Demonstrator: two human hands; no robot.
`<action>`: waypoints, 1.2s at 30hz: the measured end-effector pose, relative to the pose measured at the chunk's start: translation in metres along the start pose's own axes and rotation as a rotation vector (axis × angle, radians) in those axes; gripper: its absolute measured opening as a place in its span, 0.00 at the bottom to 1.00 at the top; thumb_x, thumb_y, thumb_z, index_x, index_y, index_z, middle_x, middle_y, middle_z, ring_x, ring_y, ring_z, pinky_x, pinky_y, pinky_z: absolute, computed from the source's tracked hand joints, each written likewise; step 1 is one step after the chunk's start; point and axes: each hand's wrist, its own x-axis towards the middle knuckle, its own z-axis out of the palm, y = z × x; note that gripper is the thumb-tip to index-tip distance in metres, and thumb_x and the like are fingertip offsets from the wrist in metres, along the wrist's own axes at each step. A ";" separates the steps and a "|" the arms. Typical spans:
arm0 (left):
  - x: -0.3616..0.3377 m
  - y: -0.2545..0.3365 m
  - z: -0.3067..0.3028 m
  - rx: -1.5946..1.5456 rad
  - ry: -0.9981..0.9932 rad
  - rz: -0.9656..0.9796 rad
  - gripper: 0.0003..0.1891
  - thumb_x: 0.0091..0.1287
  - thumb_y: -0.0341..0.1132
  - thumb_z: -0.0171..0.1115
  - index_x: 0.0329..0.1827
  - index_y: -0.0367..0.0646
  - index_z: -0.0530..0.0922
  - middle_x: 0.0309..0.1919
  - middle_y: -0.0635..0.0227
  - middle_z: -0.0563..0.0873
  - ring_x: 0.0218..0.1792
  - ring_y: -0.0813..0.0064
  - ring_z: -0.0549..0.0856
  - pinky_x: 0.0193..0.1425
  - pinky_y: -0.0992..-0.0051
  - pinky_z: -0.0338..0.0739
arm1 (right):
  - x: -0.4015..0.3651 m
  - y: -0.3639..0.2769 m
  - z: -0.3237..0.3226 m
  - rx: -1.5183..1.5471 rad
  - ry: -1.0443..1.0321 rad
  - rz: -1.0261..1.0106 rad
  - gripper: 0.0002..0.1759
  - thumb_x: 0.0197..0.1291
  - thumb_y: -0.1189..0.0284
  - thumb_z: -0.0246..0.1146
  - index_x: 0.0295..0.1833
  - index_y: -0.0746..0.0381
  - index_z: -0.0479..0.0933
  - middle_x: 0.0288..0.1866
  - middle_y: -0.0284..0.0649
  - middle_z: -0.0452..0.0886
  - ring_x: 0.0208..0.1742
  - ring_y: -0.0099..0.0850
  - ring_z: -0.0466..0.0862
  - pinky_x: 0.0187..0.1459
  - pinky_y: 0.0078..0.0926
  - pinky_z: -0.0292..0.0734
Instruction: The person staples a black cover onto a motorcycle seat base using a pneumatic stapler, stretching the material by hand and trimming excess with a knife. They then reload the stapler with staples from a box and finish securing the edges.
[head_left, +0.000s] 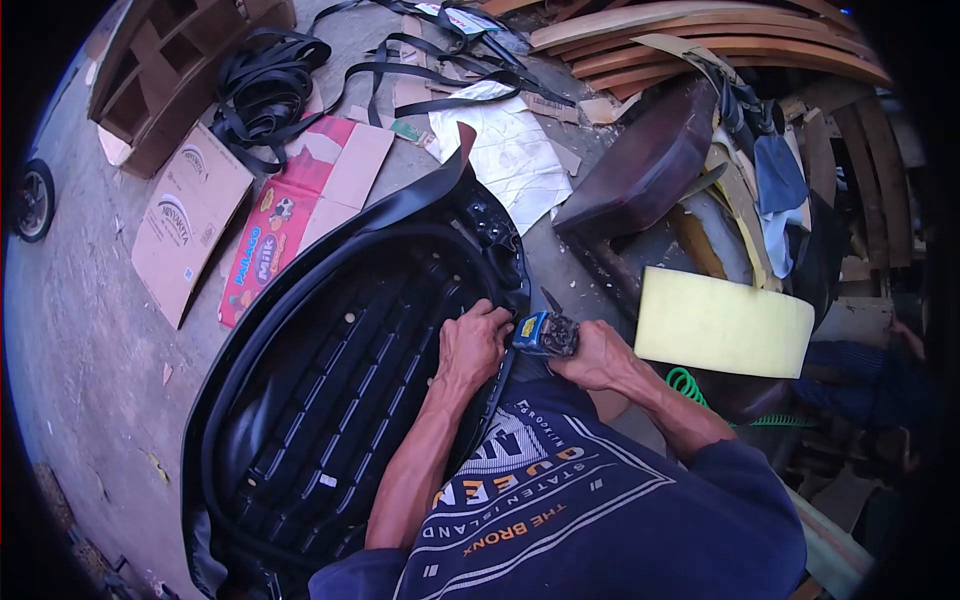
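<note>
A black motorcycle seat base (pixel 330 400) lies with its hollow underside up in front of my body. Black cover material (pixel 400 205) wraps over its rim and sticks up as a loose flap at the far end. My left hand (pixel 473 345) is closed on the cover's edge at the near right rim, fingers bent and pressed down. In my right hand (pixel 598 357) is a blue and black staple gun (pixel 545 334), its nose close to that rim, just beside my left fingers.
A green coiled hose (pixel 686 384) runs behind my right forearm. Right of it stands a yellow foam block (pixel 724 322), with a dark brown seat (pixel 645 160) beyond. Flattened cardboard boxes (pixel 190 220), black straps (pixel 262 95) and a white sheet (pixel 500 155) lie on the concrete floor.
</note>
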 end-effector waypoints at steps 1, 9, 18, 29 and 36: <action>0.000 0.000 -0.001 0.003 -0.009 0.001 0.07 0.66 0.34 0.71 0.45 0.47 0.90 0.36 0.63 0.85 0.38 0.53 0.89 0.39 0.56 0.82 | 0.003 0.000 0.000 -0.025 -0.020 0.009 0.24 0.51 0.60 0.71 0.39 0.74 0.85 0.31 0.62 0.87 0.39 0.54 0.92 0.45 0.46 0.85; -0.004 -0.009 0.004 0.004 -0.048 -0.014 0.06 0.68 0.33 0.66 0.44 0.48 0.88 0.40 0.61 0.86 0.38 0.50 0.90 0.41 0.53 0.85 | 0.013 -0.028 0.001 -0.168 -0.100 0.082 0.24 0.53 0.61 0.69 0.43 0.75 0.85 0.37 0.67 0.87 0.45 0.60 0.90 0.51 0.50 0.85; 0.001 -0.002 -0.007 -0.026 -0.066 -0.047 0.08 0.69 0.37 0.68 0.48 0.49 0.90 0.40 0.61 0.89 0.43 0.53 0.90 0.47 0.56 0.85 | 0.006 0.023 -0.007 0.073 0.012 0.028 0.26 0.50 0.58 0.71 0.40 0.75 0.85 0.36 0.64 0.87 0.44 0.58 0.91 0.50 0.48 0.84; 0.002 -0.006 0.004 0.009 -0.031 -0.019 0.06 0.67 0.34 0.68 0.45 0.46 0.88 0.38 0.61 0.88 0.42 0.53 0.90 0.45 0.55 0.84 | 0.022 0.004 -0.013 -0.032 -0.047 0.044 0.28 0.52 0.56 0.70 0.43 0.74 0.85 0.38 0.65 0.87 0.45 0.60 0.90 0.50 0.50 0.84; 0.003 -0.010 0.009 0.057 -0.006 -0.019 0.06 0.66 0.33 0.69 0.44 0.46 0.86 0.39 0.61 0.87 0.43 0.53 0.89 0.44 0.54 0.83 | 0.032 0.012 -0.001 -0.078 -0.077 -0.020 0.28 0.55 0.55 0.69 0.47 0.73 0.86 0.41 0.66 0.88 0.49 0.62 0.89 0.52 0.49 0.84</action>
